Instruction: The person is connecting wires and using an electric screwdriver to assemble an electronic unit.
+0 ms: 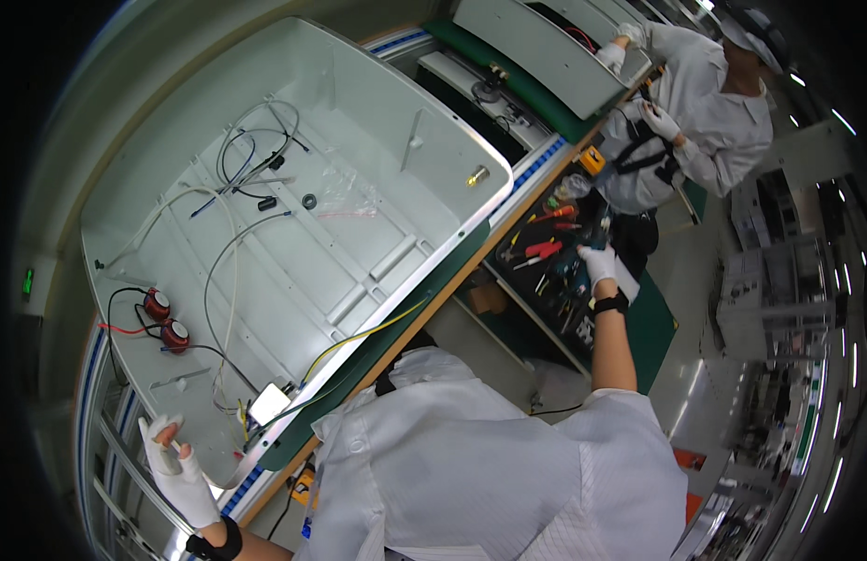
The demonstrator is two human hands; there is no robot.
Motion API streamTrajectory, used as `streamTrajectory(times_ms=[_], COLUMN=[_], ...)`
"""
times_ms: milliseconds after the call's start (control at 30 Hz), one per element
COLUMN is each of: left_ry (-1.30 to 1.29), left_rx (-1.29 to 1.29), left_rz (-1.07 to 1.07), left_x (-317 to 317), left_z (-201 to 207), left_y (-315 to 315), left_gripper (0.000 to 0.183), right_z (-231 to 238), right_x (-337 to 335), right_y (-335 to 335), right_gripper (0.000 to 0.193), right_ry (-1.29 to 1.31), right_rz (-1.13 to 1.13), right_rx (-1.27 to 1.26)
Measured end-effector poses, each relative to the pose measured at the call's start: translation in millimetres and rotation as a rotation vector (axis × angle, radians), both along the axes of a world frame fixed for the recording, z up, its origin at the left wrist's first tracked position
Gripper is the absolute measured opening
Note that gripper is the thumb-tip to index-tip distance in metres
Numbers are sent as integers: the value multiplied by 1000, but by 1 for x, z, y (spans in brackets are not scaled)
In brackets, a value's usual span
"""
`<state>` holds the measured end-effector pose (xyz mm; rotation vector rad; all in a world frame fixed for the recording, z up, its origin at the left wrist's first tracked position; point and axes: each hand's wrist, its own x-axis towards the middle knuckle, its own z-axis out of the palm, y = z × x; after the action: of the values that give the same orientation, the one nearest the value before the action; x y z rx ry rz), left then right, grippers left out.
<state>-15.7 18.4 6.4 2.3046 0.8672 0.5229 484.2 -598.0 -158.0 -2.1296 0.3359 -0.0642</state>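
The large pale tub [368, 93] is lying on the workbench with its hollow side facing up, and its long axis is running from lower left to upper right, alongside the bench edge. The left hand [179, 472], in a white glove with bare fingertips showing, is hovering near the tub's lower-left corner; its fingers are spreading loosely apart, and nothing is showing between them. The right hand [599, 266], also gloved, is reaching into the tool cart [538, 321] to the right, where it is meeting a teal power tool [568, 268]. Whether its fingers are closing around that tool I cannot tell, and the tool's pointing direction is staying unclear among the clutter. Just to the left, 1 red-handled tool [544, 250] is lying with its long axis running lower left to upper right, its thin end pointing lower left.

Inside the tub, 2 red round parts [174, 336] are sitting near the left end, and a clear plastic bag [349, 194] is lying toward the middle. A white box [270, 404] is resting at the near edge. At upper right, 1 co-worker [733, 131] is working with 2 gloved hands.
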Motion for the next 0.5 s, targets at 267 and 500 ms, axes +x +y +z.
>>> streamTrajectory(times_ms=[267, 500], left_ry=[37, 177], left_rx=[104, 466], left_rz=[263, 140], left_x=[70, 109], left_z=[54, 80], left_y=[-58, -82], left_gripper=[28, 30], right_z=[-118, -25], right_x=[82, 164], right_y=[-22, 28], right_gripper=[63, 17], right_ry=[128, 706], right_rz=[-98, 537], right_rx=[-428, -1070])
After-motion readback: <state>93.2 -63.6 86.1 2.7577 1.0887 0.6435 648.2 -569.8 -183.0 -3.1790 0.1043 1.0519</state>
